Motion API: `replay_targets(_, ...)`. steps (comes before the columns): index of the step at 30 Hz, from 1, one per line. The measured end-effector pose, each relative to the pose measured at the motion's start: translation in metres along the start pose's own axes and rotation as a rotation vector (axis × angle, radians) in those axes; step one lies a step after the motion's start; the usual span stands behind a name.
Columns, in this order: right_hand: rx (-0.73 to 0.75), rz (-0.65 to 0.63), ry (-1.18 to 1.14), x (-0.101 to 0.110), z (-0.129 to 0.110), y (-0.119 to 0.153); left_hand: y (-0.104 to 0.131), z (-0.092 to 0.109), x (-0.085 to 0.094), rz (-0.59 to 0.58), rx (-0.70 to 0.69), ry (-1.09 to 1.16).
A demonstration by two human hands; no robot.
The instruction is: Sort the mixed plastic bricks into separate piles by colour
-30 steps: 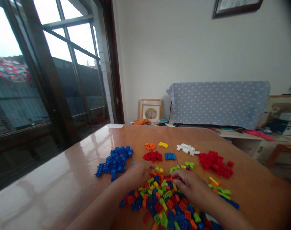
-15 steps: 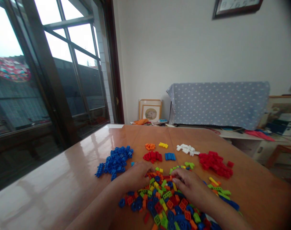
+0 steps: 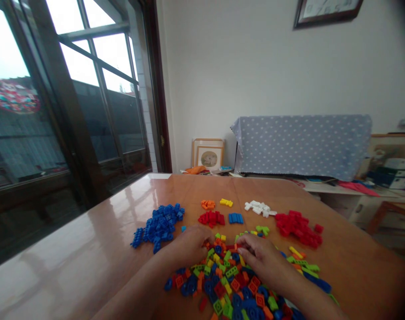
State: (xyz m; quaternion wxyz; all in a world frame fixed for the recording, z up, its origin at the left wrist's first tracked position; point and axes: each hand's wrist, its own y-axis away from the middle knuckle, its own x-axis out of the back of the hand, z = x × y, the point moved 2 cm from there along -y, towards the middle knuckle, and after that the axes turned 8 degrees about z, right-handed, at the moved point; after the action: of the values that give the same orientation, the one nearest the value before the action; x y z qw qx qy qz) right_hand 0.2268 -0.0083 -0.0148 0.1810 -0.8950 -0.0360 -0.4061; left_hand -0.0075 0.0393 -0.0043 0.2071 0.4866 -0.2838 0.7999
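Observation:
A mixed pile of toy building bricks (image 3: 232, 271) in green, orange, blue, red and yellow lies on the table in front of me. At its far left edge my left hand (image 3: 194, 242) is curled with fingertips down among orange and red bricks; what they hold is hidden. My right hand (image 3: 257, 253) comes in from the right over the pile, its fingers bent and closed near red and orange bricks. I cannot make out what is between its thumb and fingers. The fingertips of both hands are a short distance apart.
Sorted by colour around the pile are blue bricks (image 3: 162, 224), red bricks (image 3: 298, 229), white pieces (image 3: 259, 208), a red row (image 3: 211, 218), light-blue bricks (image 3: 235, 218), orange bricks (image 3: 208, 205) and yellow bricks (image 3: 226, 202). The glossy wooden table (image 3: 98, 249) has a window on its left.
The view has shifted slightly. Both hands stay at nearly the same place over the pile, with only small finger movement; the sorted groups look unchanged.

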Motion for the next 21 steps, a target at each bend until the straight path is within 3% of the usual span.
replay_targets(7,0.008,0.0,-0.004,-0.0003,-0.0016,-0.0002,-0.0009,-0.0063,-0.0057,0.026,0.017,0.006)
replay_targets(12,0.009,0.002,0.004,-0.0011,-0.001,0.0002,-0.0018,-0.0073,-0.0073,-0.006,-0.023,0.029)
replay_targets(21,0.004,-0.001,-0.012,-0.0014,-0.0037,0.0013,-0.001,-0.0032,-0.0035,-0.032,0.021,0.06)
